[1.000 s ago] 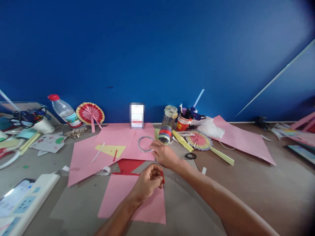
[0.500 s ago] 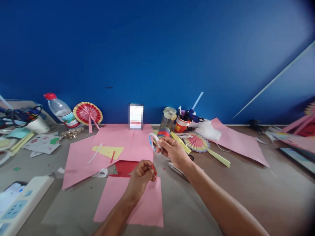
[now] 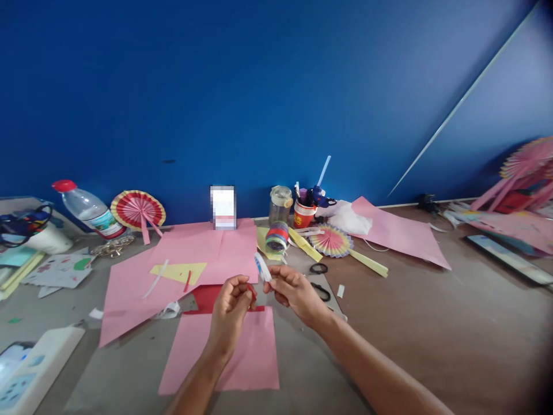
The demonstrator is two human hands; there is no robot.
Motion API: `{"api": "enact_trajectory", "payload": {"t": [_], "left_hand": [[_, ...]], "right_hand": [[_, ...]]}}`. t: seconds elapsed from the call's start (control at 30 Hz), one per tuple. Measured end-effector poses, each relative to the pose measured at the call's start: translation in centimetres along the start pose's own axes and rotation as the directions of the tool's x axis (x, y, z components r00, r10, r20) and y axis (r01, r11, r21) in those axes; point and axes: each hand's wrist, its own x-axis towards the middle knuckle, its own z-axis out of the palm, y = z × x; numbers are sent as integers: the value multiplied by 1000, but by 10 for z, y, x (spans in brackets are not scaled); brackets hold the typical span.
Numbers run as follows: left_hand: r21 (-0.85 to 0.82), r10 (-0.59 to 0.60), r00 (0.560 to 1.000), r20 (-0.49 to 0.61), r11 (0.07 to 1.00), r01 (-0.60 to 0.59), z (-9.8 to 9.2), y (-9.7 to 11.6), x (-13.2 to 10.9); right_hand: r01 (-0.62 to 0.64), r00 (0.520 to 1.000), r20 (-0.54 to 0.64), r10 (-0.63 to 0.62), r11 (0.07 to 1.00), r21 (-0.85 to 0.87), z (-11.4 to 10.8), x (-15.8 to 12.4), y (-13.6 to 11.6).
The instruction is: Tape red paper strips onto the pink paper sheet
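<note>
My right hand [image 3: 298,293] pinches a roll of double-sided tape [image 3: 261,267], white with blue print on its inner ring. Close by on the left, my left hand [image 3: 228,311] has its fingers curled round a small piece of red paper [image 3: 252,294], which pokes out at the fingertips. Both hands are above a pink sheet of paper [image 3: 254,360] with a narrow red strip [image 3: 258,309] along its far edge. Beyond that edge lies a piece of red paper [image 3: 207,298], partly covered by a larger pink sheet [image 3: 133,300].
At the back stand a lidded jar [image 3: 280,207], a red cup of tools [image 3: 305,214] and a stack of coloured tape rolls [image 3: 277,237]. Folded paper fans [image 3: 332,241] and a tilted plastic bottle [image 3: 93,213] flank them. A power strip [image 3: 41,369] sits front left.
My right hand has come down and nearer to my left hand with the tape roll. The view has turned right, uncovering the coloured tape stack and black bands on the table.
</note>
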Motion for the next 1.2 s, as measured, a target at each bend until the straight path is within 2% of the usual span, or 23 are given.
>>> {"api": "enact_trajectory", "payload": {"t": [0.07, 0.13, 0.2, 0.27, 0.4, 0.53, 0.67, 0.77, 0.87, 0.93, 1.0, 1.1, 1.13, 1.2], "left_hand": [[-48, -50, 998, 40, 998, 52, -1, -1, 1], [-115, -119, 987, 112, 985, 132, -2, -3, 2], [-147, -168, 970, 179, 970, 195, -2, -5, 2], [-149, -186, 964, 190, 965, 216, 0, -8, 1], [-170, -194, 971, 139, 961, 216, 5, -11, 0], [-187, -200, 971, 131, 957, 223, 9, -13, 2], [-208, -208, 970, 127, 951, 231, 8, -14, 0], [-221, -241, 956, 168, 936, 274, 7, -14, -2], [-179, -265, 936, 230, 934, 308, 9, -16, -3], [-134, -249, 936, 248, 948, 288, 10, -18, -3], [-100, -216, 946, 240, 964, 245, 10, -21, -2], [-40, -158, 970, 186, 985, 168, 7, -19, 2], [-12, -142, 977, 160, 989, 146, 5, -17, 3], [46, -120, 986, 113, 992, 116, 1, -10, 5]], "right_hand": [[38, 999, 5, -38, 995, -89, 1, 1, 9], [142, 988, -12, -151, 953, -266, 1, 1, 19], [279, 947, -16, -319, 849, -448, 1, 0, 27], [357, 901, -6, -435, 747, -560, 1, -1, 33], [365, 865, -16, -502, 651, -666, 6, -2, 40], [319, 857, -84, -509, 651, -689, 13, -3, 44], [326, 868, -121, -482, 736, -594, 15, -1, 46], [353, 871, -203, -448, 856, -378, 14, 3, 47], [240, 939, -255, -231, 971, 5, 14, 7, 49], [145, 976, -192, -102, 964, 225, 15, 8, 52], [99, 990, -132, -57, 935, 340, 19, 8, 54], [106, 993, -82, -82, 927, 361, 20, 4, 50], [110, 994, -63, -95, 941, 321, 18, 1, 45], [86, 996, 18, -89, 987, 133, 7, -4, 32]]}}
